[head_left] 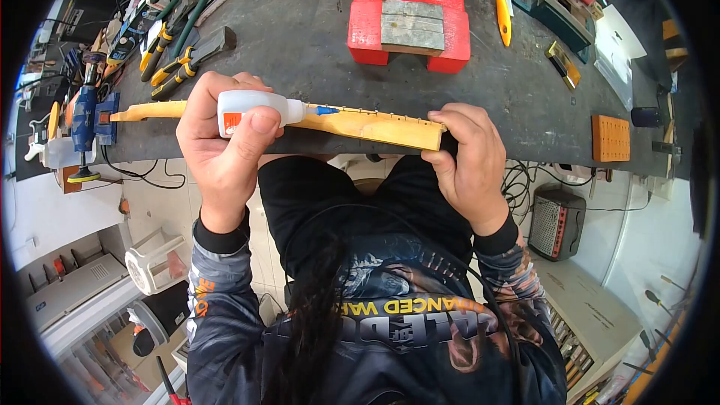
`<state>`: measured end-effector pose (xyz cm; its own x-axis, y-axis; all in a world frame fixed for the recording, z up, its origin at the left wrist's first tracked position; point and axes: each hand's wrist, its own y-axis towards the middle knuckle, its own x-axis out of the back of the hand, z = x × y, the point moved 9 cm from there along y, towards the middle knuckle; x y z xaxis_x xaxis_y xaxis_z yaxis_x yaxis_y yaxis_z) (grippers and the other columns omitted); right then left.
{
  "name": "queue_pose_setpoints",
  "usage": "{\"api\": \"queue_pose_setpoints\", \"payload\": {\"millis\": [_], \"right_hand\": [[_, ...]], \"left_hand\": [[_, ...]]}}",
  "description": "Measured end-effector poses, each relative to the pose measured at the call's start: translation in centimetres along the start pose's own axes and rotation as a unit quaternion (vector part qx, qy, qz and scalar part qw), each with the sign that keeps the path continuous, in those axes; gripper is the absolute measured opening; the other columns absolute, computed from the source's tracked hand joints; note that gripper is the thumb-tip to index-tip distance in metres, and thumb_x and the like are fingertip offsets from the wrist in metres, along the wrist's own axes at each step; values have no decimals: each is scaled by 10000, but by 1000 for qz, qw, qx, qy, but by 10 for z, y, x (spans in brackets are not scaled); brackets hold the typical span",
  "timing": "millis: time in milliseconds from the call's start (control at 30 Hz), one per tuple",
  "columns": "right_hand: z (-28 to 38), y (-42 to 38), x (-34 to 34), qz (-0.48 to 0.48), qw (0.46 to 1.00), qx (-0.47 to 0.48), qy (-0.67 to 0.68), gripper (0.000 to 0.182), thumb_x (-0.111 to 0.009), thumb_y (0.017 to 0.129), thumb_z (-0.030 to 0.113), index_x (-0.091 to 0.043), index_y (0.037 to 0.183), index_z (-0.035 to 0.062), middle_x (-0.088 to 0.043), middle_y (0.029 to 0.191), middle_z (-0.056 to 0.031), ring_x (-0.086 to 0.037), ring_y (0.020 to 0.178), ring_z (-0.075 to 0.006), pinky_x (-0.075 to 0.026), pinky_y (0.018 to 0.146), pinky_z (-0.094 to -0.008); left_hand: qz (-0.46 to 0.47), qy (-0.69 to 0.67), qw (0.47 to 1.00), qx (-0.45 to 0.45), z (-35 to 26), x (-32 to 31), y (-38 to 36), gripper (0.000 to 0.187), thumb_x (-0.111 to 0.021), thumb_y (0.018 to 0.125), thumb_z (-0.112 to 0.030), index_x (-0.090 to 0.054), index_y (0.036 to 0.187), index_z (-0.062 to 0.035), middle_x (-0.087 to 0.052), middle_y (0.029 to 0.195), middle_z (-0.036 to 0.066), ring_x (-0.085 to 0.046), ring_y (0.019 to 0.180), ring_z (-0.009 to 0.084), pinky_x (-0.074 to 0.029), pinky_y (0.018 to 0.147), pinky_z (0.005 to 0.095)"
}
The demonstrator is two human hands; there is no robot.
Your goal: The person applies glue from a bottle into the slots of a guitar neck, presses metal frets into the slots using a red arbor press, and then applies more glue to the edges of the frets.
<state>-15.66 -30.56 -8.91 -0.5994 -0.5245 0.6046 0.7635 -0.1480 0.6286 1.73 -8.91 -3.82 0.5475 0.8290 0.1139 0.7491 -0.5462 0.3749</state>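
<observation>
My left hand (219, 154) is closed round a small white glue bottle (251, 111) with an orange label. The bottle lies sideways, its blue tip (324, 110) pointing right, right at the fretted edge of a wooden guitar neck (367, 127). Frets show as a row of small marks along that upper edge. The neck runs from the headstock on the left, behind my left hand, to its squared end on the right. There my right hand (474, 161) grips it, thumb below and fingers above.
A red vise (409, 15) stands on the dark workbench (300, 37) beyond the neck. Pliers (176, 75) and a hammer (214, 43) lie to the left, near a blue clamp (107, 117). A yellow-handled tool (500, 11) and an orange block with holes (611, 139) are on the right.
</observation>
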Motion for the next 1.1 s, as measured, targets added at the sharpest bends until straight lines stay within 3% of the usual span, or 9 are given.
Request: {"api": "queue_pose_setpoints", "payload": {"millis": [1100], "right_hand": [[-1, -1, -1, 3, 1000, 0, 2, 496, -811, 938, 349, -631, 1319, 86, -708, 1183, -122, -707, 1011, -340, -555, 850, -435]], "left_hand": [[-11, -4, 1000, 20, 0, -2, -1, 376, -800, 1032, -331, -560, 1011, -42, -633, 931, 109, -513, 782, 149, -399, 609, 258]]}}
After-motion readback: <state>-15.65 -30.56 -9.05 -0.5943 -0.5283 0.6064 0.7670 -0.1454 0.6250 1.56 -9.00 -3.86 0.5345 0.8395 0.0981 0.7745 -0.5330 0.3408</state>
